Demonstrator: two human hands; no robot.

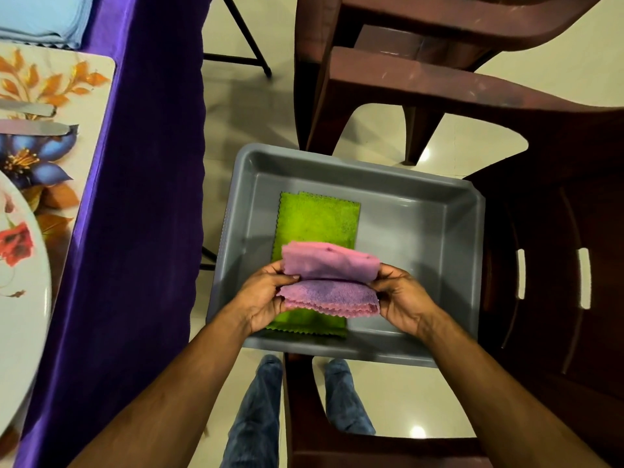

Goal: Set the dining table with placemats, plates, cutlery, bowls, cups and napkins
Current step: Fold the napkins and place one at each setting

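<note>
A folded pink napkin (329, 280) is held over a grey plastic tub (418, 238). My left hand (266, 298) grips its left end and my right hand (401, 302) grips its right end. Under it, on the tub's floor, lies a green napkin (317, 221), partly hidden by the pink one and my left hand. At the far left, on the purple-clothed table (135, 197), a floral placemat (67, 96) carries a white flowered plate (20, 298) and two pieces of cutlery (37, 128).
The tub rests on a dark brown plastic chair (557, 265). Another brown chair (439, 62) stands behind it. A folded light-blue cloth (44, 18) lies at the table's far corner. Cream floor tiles and my jeans-clad legs (256, 417) show below.
</note>
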